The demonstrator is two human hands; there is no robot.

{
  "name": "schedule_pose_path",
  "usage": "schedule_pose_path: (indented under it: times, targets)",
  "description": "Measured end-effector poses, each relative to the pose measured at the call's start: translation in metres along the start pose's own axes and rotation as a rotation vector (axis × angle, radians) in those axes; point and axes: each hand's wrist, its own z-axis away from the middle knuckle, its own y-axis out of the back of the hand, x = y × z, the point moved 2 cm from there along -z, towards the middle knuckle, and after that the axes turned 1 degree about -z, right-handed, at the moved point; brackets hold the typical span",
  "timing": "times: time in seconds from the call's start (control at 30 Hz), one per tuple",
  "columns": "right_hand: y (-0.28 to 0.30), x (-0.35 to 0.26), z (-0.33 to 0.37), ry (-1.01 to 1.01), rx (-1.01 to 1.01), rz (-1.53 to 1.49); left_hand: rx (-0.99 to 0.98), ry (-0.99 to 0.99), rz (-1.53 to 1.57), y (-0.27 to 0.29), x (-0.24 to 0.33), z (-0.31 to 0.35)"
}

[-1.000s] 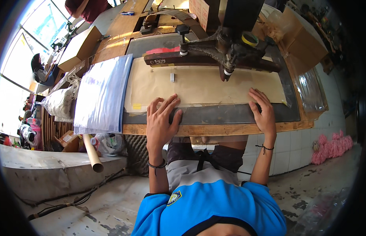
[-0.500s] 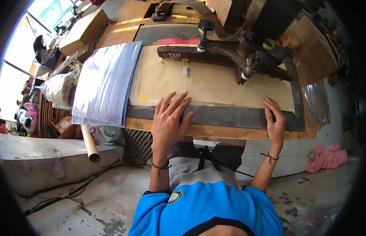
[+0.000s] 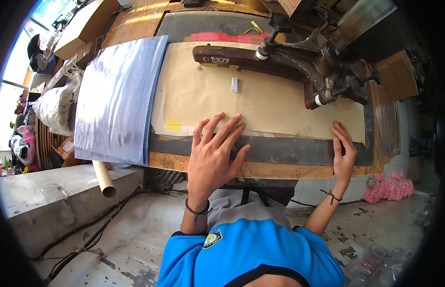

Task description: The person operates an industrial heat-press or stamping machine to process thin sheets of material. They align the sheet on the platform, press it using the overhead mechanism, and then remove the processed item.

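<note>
A wide tan paper sheet (image 3: 280, 112) lies on a dark grey mat (image 3: 280, 152) on the wooden table. My left hand (image 3: 215, 150) rests over the sheet's near edge, fingers stretched and spread, holding nothing. Near the right end of that edge, my right hand (image 3: 345, 153) touches the sheet with its fingertips, fingers extended and empty. A dark metal bar (image 3: 251, 61) on a clamp-like machine arm (image 3: 318, 60) stretches above the sheet's far part. Under the bar sits a small white block (image 3: 234, 84). Yellow tape (image 3: 173, 125) marks the sheet's near left corner.
A stack of clear bluish plastic sheets (image 3: 119, 100) covers the table's left side. Below it a cardboard tube (image 3: 104, 179) sticks out. Cardboard boxes (image 3: 86, 31) stand at the far left, where a person (image 3: 38, 57) sits. A pink bundle (image 3: 389, 186) lies on the right.
The whole view has shifted and come slightly closer to the table. Both hands stay at the sheet's near edge, fingers still extended.
</note>
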Motion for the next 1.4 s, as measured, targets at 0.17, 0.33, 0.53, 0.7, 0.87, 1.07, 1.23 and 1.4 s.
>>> schedule_pose_path:
  times: [0.17, 0.33, 0.53, 0.7, 0.87, 1.07, 1.23, 1.4]
  targets:
    - [-0.001, 0.004, 0.001, 0.012, 0.018, 0.006, -0.007, 0.000, -0.003, -0.001, 0.002, -0.002]
    - [-0.003, -0.005, -0.003, 0.020, 0.024, -0.008, 0.009, -0.003, -0.015, -0.001, 0.002, -0.002]
    - [0.002, -0.004, -0.001, 0.057, 0.009, 0.059, 0.025, -0.015, -0.039, -0.004, 0.007, -0.004]
    - [0.000, 0.000, 0.001, 0.074, 0.014, 0.058, 0.030, -0.019, -0.038, -0.002, 0.008, -0.003]
    - [0.000, -0.004, 0.000, 0.081, 0.018, 0.029, 0.028, -0.023, -0.041, -0.001, 0.009, -0.003]
    - [0.000, -0.002, 0.002, 0.100, 0.015, 0.034, 0.031, -0.029, -0.064, -0.004, 0.008, -0.001]
    - [0.000, -0.005, 0.002, 0.121, 0.028, -0.002, 0.031, -0.032, -0.062, -0.001, 0.009, 0.000]
    - [0.006, -0.004, 0.008, 0.106, 0.057, -0.075, 0.115, -0.057, 0.004, -0.002, 0.007, 0.004]
